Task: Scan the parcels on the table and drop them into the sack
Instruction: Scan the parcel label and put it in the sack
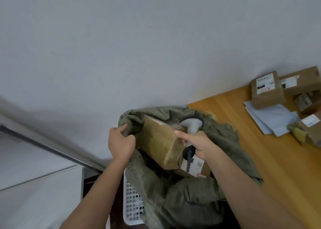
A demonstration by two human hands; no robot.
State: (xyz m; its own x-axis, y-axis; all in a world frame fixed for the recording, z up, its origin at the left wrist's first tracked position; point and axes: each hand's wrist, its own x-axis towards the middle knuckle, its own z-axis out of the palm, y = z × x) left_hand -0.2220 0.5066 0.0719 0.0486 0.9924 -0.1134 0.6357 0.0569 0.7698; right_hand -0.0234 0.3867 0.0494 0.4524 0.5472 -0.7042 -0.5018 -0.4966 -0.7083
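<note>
A green woven sack [175, 199] stands open below me, left of the wooden table [271, 161]. My left hand [120, 142] grips the sack's left rim and holds it open. My right hand [198, 146] holds a grey barcode scanner [190, 126] by its handle, its fingers also pressed against a brown taped parcel [160, 144] tilted in the sack's mouth. Another labelled parcel [194, 167] lies under it inside the sack. Several brown boxes [267, 89] remain at the table's far right.
Pale blue mailer envelopes [272, 119] lie beside the boxes on the table. A white perforated plastic basket [132, 204] stands against the sack's left side. A white wall fills the background, with a dark rail [48, 149] at left.
</note>
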